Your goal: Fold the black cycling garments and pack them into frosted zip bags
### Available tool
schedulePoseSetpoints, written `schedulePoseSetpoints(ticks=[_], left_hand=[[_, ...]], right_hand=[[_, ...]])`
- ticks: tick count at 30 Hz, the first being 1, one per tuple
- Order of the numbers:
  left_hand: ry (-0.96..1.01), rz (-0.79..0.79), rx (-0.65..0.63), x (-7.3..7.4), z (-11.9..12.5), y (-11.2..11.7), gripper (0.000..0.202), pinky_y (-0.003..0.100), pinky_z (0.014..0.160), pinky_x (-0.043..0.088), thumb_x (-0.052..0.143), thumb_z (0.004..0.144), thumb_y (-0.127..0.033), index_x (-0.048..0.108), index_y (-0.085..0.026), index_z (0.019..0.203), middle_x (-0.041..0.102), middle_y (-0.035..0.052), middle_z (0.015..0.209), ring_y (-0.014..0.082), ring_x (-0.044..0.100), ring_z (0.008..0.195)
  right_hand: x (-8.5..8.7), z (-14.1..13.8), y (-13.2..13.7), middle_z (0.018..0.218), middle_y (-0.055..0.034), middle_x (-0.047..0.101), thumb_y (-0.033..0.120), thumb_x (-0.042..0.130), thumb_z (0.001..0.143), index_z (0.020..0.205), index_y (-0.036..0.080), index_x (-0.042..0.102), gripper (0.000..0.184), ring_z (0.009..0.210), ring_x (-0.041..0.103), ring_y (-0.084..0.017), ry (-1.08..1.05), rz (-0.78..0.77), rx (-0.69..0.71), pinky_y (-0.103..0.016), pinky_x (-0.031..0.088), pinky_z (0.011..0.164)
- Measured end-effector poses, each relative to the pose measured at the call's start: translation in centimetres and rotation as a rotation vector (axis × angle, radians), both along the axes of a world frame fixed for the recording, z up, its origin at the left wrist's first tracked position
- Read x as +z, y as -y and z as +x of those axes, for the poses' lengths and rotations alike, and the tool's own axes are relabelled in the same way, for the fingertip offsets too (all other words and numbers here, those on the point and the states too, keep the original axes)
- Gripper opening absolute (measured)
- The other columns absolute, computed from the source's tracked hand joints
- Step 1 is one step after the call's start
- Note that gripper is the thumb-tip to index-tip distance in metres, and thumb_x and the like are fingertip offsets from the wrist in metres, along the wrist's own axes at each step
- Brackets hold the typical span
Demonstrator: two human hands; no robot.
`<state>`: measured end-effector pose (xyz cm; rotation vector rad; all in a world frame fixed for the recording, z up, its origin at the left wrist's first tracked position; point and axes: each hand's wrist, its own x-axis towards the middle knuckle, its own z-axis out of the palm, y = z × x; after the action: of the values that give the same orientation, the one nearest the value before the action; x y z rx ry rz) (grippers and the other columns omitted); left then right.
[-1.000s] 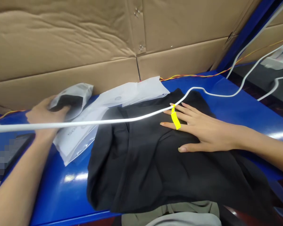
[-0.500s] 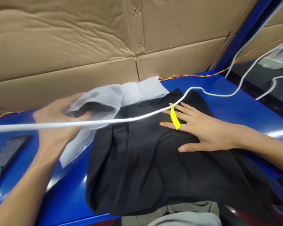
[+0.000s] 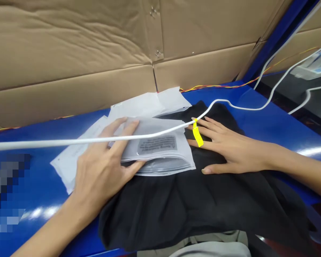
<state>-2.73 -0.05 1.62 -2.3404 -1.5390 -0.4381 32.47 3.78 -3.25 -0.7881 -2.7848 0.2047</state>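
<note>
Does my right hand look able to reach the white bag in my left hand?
Probably yes: the right hand lies spread on the black garment, close beside the white bag. The white cable crosses the view but may hang nearer the camera.

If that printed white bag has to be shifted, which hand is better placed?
Probably the left hand: it holds the printed white bag by its left end. The right hand lies spread flat on the black cloth, beside the bag but not gripping it.

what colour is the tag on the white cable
The tag is bright yellow, as the head view shows.
</note>
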Motion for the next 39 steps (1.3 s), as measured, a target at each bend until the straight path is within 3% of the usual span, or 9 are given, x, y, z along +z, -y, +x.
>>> schedulePoseSetpoints(ticks=[4, 10, 13, 17, 20, 23, 29, 35, 39], left_hand=[[0.008, -0.039, 0.034, -0.2, -0.3, 0.0, 0.066, 0.045, 0.086, 0.065, 0.061, 0.102, -0.055, 0.044, -0.037, 0.163, 0.047, 0.0039, 0.169, 0.0397, 0.067, 0.131], [0.146, -0.013, -0.21, 0.0, -0.4, -0.7, 0.086, 0.058, 0.127, 0.043, 0.064, 0.098, -0.056, 0.025, -0.03, 0.171, 0.03, 0.0044, 0.177, 0.041, 0.04, 0.158], [0.161, -0.019, -0.244, -0.2, -0.3, -0.7, 0.07, 0.05, 0.117, 0.053, 0.058, 0.099, -0.036, 0.039, -0.031, 0.166, 0.048, 0.006, 0.167, 0.0347, 0.055, 0.148], [0.101, 0.095, -0.072, -0.7, 0.1, -0.4, 0.061, 0.036, 0.088, 0.064, 0.061, 0.095, -0.024, 0.056, -0.033, 0.155, 0.07, 0.0033, 0.145, 0.0285, 0.075, 0.119], [0.073, 0.128, -0.032, -0.7, 0.6, -0.1, 0.065, 0.03, 0.074, 0.062, 0.066, 0.093, -0.022, 0.055, -0.032, 0.157, 0.071, 0.0032, 0.143, 0.0247, 0.077, 0.105], [0.089, 0.189, -0.075, -0.7, 1.1, -0.1, 0.062, 0.027, 0.065, 0.059, 0.067, 0.091, -0.017, 0.06, -0.028, 0.151, 0.071, 0.0064, 0.139, 0.0186, 0.076, 0.084], [0.262, 0.151, -0.318, -0.9, 1.0, 0.0, 0.05, 0.034, 0.087, 0.064, 0.061, 0.089, -0.015, 0.068, -0.024, 0.138, 0.07, 0.0092, 0.145, 0.0293, 0.072, 0.126], [0.279, 0.103, -0.41, -0.7, 0.9, 0.2, 0.036, 0.025, 0.069, 0.063, 0.061, 0.094, -0.02, 0.071, -0.023, 0.128, 0.079, 0.0064, 0.131, 0.0186, 0.082, 0.093], [0.238, 0.117, -0.485, -0.3, 1.1, -0.2, 0.033, 0.031, 0.085, 0.062, 0.062, 0.095, -0.023, 0.072, -0.017, 0.126, 0.08, 0.011, 0.126, 0.0232, 0.08, 0.105]], right_hand=[[0.0, -0.3, 0.1, 0.167, -0.022, 0.045, 0.055, 0.063, 0.102, 0.157, 0.018, 0.053, 0.068, 0.159, 0.035, -0.043, -0.07, 0.033, 0.034, -0.071, 0.027, 0.128], [0.4, -1.0, 0.0, 0.139, -0.02, 0.068, 0.048, 0.058, 0.105, 0.134, 0.016, 0.068, 0.044, 0.137, 0.061, -0.035, -0.163, 0.12, 0.115, -0.06, 0.044, 0.122], [0.8, -1.2, 0.0, 0.114, -0.0156, 0.076, 0.038, 0.061, 0.105, 0.117, 0.015, 0.07, 0.028, 0.111, 0.072, -0.028, -0.252, 0.179, 0.17, -0.046, 0.059, 0.1], [1.6, -1.3, 0.7, 0.088, -0.0089, 0.076, 0.019, 0.063, 0.101, 0.101, 0.014, 0.07, 0.008, 0.077, 0.071, -0.02, -0.342, 0.326, 0.211, -0.033, 0.058, 0.067], [1.9, -1.3, 2.0, 0.087, -0.0084, 0.078, 0.008, 0.062, 0.096, 0.091, 0.017, 0.071, 0.015, 0.075, 0.072, -0.018, -0.376, 0.39, 0.258, -0.03, 0.061, 0.065], [1.7, -1.3, 3.3, 0.095, -0.0051, 0.081, 0.011, 0.054, 0.103, 0.087, 0.024, 0.076, 0.03, 0.095, 0.077, -0.016, -0.492, 0.478, 0.348, -0.022, 0.066, 0.088], [1.5, -2.4, 3.9, 0.132, -0.0098, 0.077, 0.012, 0.058, 0.103, 0.117, 0.014, 0.078, 0.025, 0.137, 0.065, -0.023, -0.338, 0.582, 0.356, -0.031, 0.062, 0.112], [1.9, -3.3, 3.1, 0.141, -0.0205, 0.071, 0.015, 0.058, 0.102, 0.105, 0.01, 0.076, 0.019, 0.11, 0.076, -0.027, -0.152, 0.662, 0.152, -0.037, 0.067, 0.087], [1.5, -3.7, 3.4, 0.14, -0.0234, 0.07, 0.025, 0.056, 0.103, 0.122, 0.009, 0.074, 0.031, 0.124, 0.069, -0.035, -0.036, 0.574, 0.079, -0.046, 0.061, 0.097]])
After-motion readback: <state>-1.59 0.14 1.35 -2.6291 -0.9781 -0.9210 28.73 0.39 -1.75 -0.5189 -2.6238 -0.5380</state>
